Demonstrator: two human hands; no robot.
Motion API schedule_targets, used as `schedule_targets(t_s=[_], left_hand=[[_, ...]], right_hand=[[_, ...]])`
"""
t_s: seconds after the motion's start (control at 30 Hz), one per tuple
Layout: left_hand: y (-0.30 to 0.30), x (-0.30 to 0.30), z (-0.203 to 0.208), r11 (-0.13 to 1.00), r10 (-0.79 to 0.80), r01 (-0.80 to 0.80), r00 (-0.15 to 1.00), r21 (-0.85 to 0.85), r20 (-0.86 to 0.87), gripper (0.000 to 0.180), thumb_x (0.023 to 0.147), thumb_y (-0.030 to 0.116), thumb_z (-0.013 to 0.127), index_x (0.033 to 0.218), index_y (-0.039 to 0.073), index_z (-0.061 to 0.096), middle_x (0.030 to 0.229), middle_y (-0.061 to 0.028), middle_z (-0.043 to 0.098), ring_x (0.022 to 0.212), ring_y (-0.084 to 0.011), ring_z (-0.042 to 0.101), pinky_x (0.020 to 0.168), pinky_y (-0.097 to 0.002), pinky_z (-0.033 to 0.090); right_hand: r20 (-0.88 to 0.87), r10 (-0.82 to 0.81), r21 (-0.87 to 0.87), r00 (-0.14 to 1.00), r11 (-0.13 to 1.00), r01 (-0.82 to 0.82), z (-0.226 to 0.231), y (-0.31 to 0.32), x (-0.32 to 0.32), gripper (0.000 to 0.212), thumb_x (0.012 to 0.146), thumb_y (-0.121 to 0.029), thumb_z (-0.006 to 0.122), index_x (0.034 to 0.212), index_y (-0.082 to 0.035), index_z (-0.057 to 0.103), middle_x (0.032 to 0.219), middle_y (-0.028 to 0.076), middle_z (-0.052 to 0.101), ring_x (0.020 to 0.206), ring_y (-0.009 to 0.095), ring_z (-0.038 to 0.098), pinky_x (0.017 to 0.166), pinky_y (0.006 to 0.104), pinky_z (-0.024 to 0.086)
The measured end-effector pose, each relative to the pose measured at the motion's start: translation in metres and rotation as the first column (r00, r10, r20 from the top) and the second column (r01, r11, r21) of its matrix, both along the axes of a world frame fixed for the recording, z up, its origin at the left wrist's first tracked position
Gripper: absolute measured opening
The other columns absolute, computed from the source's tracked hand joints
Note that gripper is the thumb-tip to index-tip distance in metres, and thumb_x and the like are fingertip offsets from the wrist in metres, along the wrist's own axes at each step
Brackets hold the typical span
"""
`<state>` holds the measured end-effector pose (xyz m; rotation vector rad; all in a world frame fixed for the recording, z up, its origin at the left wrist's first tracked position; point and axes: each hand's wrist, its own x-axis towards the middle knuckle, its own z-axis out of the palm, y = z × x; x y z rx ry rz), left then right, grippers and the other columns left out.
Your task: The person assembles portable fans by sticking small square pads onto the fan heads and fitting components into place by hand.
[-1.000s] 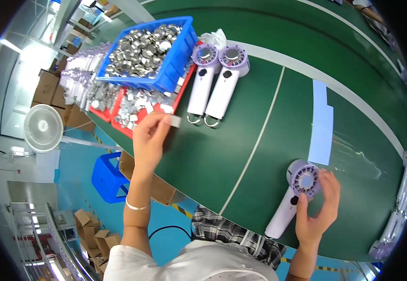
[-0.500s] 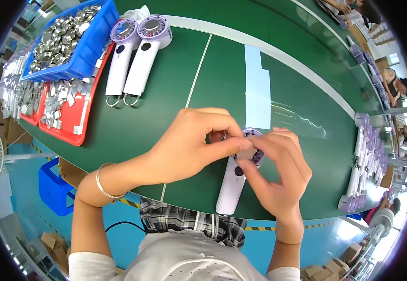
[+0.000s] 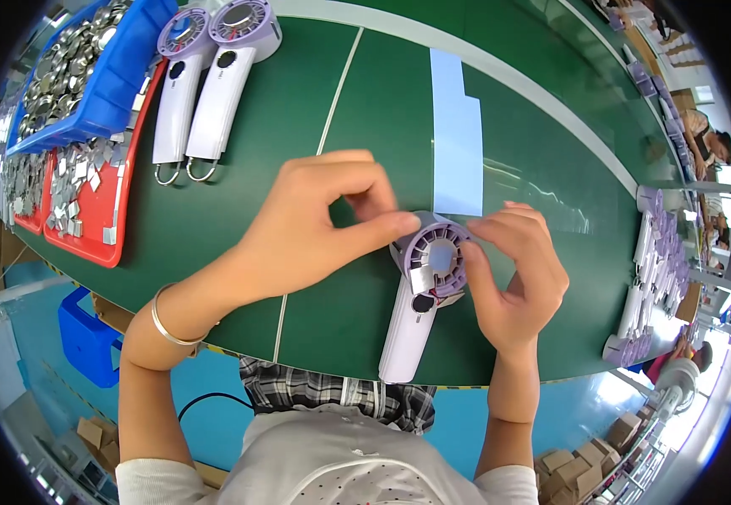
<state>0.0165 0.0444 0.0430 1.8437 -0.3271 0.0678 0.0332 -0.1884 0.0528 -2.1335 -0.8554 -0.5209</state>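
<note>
In front of me a handheld fan (image 3: 405, 332), white handle with a round purple head, lies on the table with its head away from me. A small silver square plate (image 3: 421, 279) sits at the lower left of the head, beside thin red wires (image 3: 449, 299). The round centre (image 3: 442, 257) of the head looks shiny. At the head's upper left rim, my left hand (image 3: 323, 220) is closed, thumb and forefinger at the edge. My right hand (image 3: 517, 278) holds the right rim with thumb and forefinger; its other fingers are curled.
A blue bin (image 3: 105, 105) of round metal caps stands at far left, over red trays (image 3: 88, 227) of small silver plates. Two more fans (image 3: 218, 109) lie nearby. A pale blue strip (image 3: 458, 151) lies beyond my hands. Several fans (image 3: 656, 278) are stacked at right.
My hands have moved apart from above the fan head to its two sides. The greyish piece they pinched is out of my fingers; a silver plate shows at the head. The view has shifted slightly.
</note>
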Motion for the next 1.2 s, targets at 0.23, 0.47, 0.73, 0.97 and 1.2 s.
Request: schedule_targets(t_s=[0.23, 0.47, 0.73, 0.97, 1.2], left_hand=[[-0.006, -0.008, -0.019, 0.993, 0.07, -0.063, 0.995, -0.099, 0.07, 0.039, 0.088, 0.0, 0.067, 0.123, 0.005, 0.052, 0.081, -0.007, 0.054, 0.067, -0.017, 0.052, 0.064, -0.0325, 0.045], [-0.003, -0.009, -0.018, 0.997, -0.065, 0.049, 0.958, 0.063, 0.279, 0.03, 0.076, 0.007, 0.077, 0.104, 0.002, 0.07, 0.098, -0.0132, 0.059, 0.085, -0.0237, 0.059, 0.077, -0.034, 0.049], [-0.015, -0.023, -0.018, 0.989, -0.138, 0.148, 0.952, -0.014, 0.271, 0.026, 0.072, 0.018, 0.086, 0.087, 0.003, 0.072, 0.093, -0.0083, 0.057, 0.076, -0.0186, 0.052, 0.062, -0.0284, 0.041], [-0.021, -0.031, -0.019, 0.993, -0.095, 0.108, 0.96, -0.037, 0.265, 0.015, 0.074, 0.008, 0.082, 0.081, 0.004, 0.069, 0.089, -0.007, 0.058, 0.075, -0.0185, 0.051, 0.062, -0.0291, 0.04], [-0.021, -0.033, -0.019, 0.981, -0.116, 0.143, 0.974, -0.133, 0.194, 0.014, 0.075, 0.004, 0.079, 0.083, 0.002, 0.068, 0.089, -0.0081, 0.056, 0.077, -0.0204, 0.052, 0.063, -0.0308, 0.042]], right_hand=[[-0.196, 0.112, -0.277, 0.974, 0.947, -0.164, 0.017, 0.004, -0.019, 0.039, 0.056, -0.017, 0.086, 0.092, -0.01, 0.073, 0.095, 0.001, 0.062, 0.091, 0.024, 0.055, 0.086, 0.0439, 0.035], [-0.141, 0.097, -0.258, 0.985, 0.957, -0.131, 0.008, 0.006, -0.026, 0.036, 0.057, -0.014, 0.085, 0.09, -0.011, 0.07, 0.093, 0.001, 0.059, 0.09, 0.025, 0.056, 0.084, 0.0451, 0.036], [-0.04, 0.041, -0.14, 0.998, 0.989, -0.046, 0.009, 0.008, -0.028, 0.032, 0.058, -0.015, 0.086, 0.086, -0.013, 0.07, 0.089, -0.001, 0.06, 0.087, 0.023, 0.059, 0.091, 0.047, 0.037], [0.007, 0.036, -0.217, 0.999, 0.976, -0.034, 0.013, 0.012, -0.033, 0.031, 0.062, -0.017, 0.086, 0.091, -0.014, 0.074, 0.09, -0.001, 0.062, 0.092, 0.022, 0.062, 0.102, 0.0505, 0.035], [-0.023, 0.066, -0.191, 0.998, 0.979, -0.07, 0.013, 0.006, -0.03, 0.025, 0.063, -0.017, 0.086, 0.085, -0.013, 0.076, 0.088, -0.001, 0.064, 0.093, 0.023, 0.064, 0.103, 0.0511, 0.035]])
